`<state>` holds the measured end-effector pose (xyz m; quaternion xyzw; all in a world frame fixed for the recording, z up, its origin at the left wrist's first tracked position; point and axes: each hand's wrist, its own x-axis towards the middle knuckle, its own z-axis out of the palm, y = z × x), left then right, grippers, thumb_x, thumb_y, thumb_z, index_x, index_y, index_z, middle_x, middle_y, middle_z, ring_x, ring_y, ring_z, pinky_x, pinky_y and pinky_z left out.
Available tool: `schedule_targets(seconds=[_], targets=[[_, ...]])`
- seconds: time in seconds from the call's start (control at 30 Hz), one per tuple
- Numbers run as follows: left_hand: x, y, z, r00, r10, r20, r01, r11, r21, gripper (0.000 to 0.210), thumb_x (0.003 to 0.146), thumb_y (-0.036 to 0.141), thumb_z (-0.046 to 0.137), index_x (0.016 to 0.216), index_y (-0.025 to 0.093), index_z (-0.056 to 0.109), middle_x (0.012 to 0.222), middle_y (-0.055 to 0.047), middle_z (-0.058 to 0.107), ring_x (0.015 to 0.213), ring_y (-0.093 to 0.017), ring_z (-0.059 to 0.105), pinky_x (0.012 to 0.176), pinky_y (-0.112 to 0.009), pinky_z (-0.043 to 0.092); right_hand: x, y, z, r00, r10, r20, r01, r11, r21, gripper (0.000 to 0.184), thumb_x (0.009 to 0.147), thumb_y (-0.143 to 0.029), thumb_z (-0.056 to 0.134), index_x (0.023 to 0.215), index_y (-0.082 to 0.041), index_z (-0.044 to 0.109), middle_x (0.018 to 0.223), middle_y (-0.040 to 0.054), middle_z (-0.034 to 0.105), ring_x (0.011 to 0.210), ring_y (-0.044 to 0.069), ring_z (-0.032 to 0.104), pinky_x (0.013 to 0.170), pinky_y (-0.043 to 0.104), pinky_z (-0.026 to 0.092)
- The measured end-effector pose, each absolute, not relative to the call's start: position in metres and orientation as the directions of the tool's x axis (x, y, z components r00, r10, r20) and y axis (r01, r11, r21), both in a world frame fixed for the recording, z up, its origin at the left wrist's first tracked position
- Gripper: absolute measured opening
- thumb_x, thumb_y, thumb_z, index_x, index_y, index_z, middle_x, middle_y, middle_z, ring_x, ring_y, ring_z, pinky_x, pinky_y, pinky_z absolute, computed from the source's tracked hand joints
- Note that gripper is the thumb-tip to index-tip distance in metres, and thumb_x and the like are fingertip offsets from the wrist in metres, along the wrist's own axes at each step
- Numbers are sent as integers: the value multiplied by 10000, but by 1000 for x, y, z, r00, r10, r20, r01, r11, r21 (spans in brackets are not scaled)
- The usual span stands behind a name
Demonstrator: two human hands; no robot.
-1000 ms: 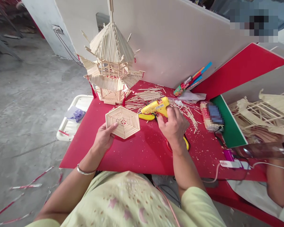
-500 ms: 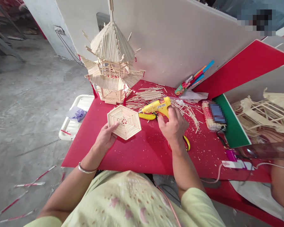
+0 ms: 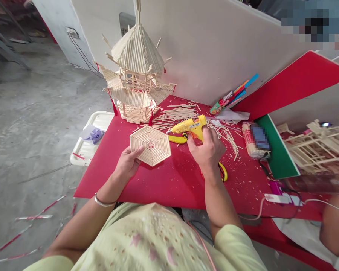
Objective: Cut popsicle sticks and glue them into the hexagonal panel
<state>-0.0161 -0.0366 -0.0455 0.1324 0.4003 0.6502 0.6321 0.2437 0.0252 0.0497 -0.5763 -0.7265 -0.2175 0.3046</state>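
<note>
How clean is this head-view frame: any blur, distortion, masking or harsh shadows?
Head view: even, soft light; the left hand on the hexagonal stick panel and the right hand on the yellow glue gun are sharp. Wide-angle bending shows at the edges. Motion smear crosses the lower right edge, and two patches are pixel-masked.

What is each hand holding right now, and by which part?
The left hand holds the flat hexagonal panel of pale wooden sticks by its near left edge. The right hand grips the yellow glue gun by its handle.
</note>
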Motion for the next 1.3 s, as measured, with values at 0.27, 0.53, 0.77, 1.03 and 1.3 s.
schedule_targets(seconds=[0.27,0.53,0.77,1.03,1.3], targets=[[-11,-40,-51,-427,896,-121,-449,-94,889,298,649,309,982,896,193,860,916,-40,837,838,-217,764,816,-330,628,230,21,64,-157,677,719,946,311,-87,415,953,-468,602,1245,-175,643,1052,113,718,902,260,678,717,346,476],[-10,-40,-55,-447,893,-56,-373,-129,919,265,666,315,973,887,210,871,907,-30,835,809,-209,746,779,-311,601,221,13,72,-173,675,717,947,313,-67,510,960,-560,607,1291,-171,621,1035,121,700,887,265,669,715,353,483],[-12,-39,-57,-473,880,-49,-350,-137,927,333,605,342,997,874,194,867,885,-40,832,787,-203,743,758,-315,596,220,12,73,-217,625,750,945,326,2,543,940,-614,639,1265,-179,625,955,89,666,823,246,643,660,330,450],[-13,-41,-60,-444,895,-38,-365,-142,920,319,636,327,983,911,207,875,914,-44,836,802,-199,745,769,-313,600,220,13,70,-241,600,763,944,328,40,398,946,-423,624,1260,-179,649,959,79,671,794,233,641,642,329,419],[-13,-42,-55,-431,901,-45,-383,-137,914,283,652,318,976,893,211,875,899,-39,833,817,-191,736,773,-303,593,221,14,70,-240,611,754,941,337,26,371,955,-391,595,1252,-180,667,973,89,682,818,235,646,660,321,428]])
